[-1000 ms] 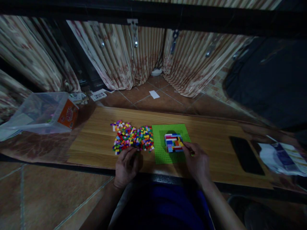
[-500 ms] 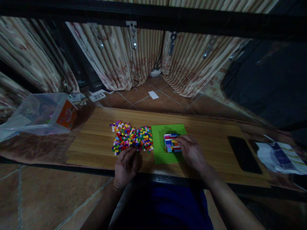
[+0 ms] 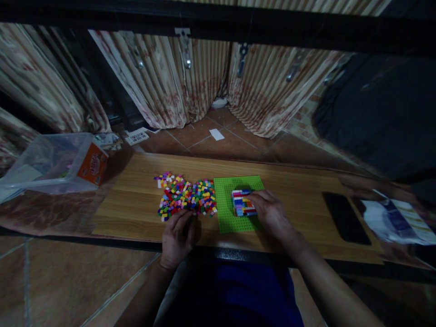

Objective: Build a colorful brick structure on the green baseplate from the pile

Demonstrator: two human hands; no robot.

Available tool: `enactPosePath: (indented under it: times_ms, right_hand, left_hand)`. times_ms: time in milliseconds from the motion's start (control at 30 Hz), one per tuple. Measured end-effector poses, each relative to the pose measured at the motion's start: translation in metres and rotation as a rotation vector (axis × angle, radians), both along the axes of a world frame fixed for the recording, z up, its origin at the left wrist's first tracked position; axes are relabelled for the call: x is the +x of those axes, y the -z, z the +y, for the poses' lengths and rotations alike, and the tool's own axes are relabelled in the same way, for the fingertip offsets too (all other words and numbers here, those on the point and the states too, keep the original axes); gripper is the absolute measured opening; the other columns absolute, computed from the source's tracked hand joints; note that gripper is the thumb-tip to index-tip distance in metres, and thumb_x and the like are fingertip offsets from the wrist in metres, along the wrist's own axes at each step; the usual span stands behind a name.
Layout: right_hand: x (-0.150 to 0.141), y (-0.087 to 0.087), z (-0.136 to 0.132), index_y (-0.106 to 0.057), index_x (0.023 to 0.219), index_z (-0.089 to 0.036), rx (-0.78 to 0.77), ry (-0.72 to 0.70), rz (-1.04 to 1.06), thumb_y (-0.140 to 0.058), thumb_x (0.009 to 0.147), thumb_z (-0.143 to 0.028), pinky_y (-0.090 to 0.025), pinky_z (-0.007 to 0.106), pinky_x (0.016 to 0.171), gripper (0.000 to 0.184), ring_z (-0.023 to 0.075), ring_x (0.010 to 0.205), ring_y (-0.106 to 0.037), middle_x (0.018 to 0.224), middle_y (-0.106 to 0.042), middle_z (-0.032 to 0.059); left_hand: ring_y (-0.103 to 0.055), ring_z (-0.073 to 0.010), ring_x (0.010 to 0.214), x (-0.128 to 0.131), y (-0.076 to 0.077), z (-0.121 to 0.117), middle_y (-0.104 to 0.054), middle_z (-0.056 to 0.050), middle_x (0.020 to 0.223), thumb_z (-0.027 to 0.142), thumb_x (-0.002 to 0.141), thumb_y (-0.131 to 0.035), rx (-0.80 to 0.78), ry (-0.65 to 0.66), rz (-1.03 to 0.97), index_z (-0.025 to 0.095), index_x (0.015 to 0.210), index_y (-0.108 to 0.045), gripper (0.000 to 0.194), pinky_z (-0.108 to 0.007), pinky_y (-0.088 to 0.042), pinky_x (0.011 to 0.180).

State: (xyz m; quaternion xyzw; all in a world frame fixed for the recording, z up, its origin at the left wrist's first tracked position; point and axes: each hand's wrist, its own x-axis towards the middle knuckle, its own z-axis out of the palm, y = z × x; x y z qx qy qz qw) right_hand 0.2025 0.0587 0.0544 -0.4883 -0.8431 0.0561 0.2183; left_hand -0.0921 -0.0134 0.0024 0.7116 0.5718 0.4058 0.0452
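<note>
A green baseplate (image 3: pixel 227 217) lies on the wooden table (image 3: pixel 299 190). On it stands a block of stacked coloured bricks (image 3: pixel 241 203). My right hand (image 3: pixel 270 214) covers the block's right side, fingers curled over its top and pressing on it. A heap of small loose coloured bricks (image 3: pixel 185 197) lies just left of the plate. My left hand (image 3: pixel 177 236) rests at the heap's near edge, fingers bent and tips among the bricks; whether it holds one is hidden.
A clear plastic tub (image 3: pixel 47 163) with an orange box (image 3: pixel 91 165) sits at the far left. A black phone (image 3: pixel 345 218) lies right of the plate, with a white packet (image 3: pixel 397 222) beyond it. Curtains and tiled floor are behind the table.
My right hand moved from the block's near right corner up onto its right side and top. My left hand stayed at the heap's edge.
</note>
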Motion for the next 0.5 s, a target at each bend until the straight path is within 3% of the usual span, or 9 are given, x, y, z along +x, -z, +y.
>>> enactPosePath:
  times_ms: [267, 500]
  right_hand:
    - [0.004, 0.004, 0.001, -0.070, 0.105, -0.022, 0.027, -0.032, 0.000, -0.040, 0.094, -0.021, -0.048, 0.038, 0.084, 0.033, 0.0235, 0.090, -0.056, 0.099, -0.067, 0.0085]
    - [-0.001, 0.013, -0.003, -0.073, 0.099, -0.027, 0.011, 0.084, 0.156, -0.046, 0.093, -0.029, -0.050, 0.039, 0.084, 0.028, 0.0225, 0.094, -0.059, 0.101, -0.067, 0.0062]
  left_hand:
    - [-0.061, -0.0220, 0.103, 0.000, -0.002, 0.000, -0.063, -0.010, 0.110, 0.020, 0.085, -0.056, -0.005, 0.000, -0.004, 0.019, 0.112, -0.060, 0.027, -0.039, -0.055, 0.090]
    - [-0.062, -0.0215, 0.102, 0.000, -0.002, 0.001, -0.063, -0.010, 0.110, 0.019, 0.085, -0.057, 0.002, -0.005, -0.011, 0.018, 0.112, -0.060, 0.027, -0.038, -0.055, 0.089]
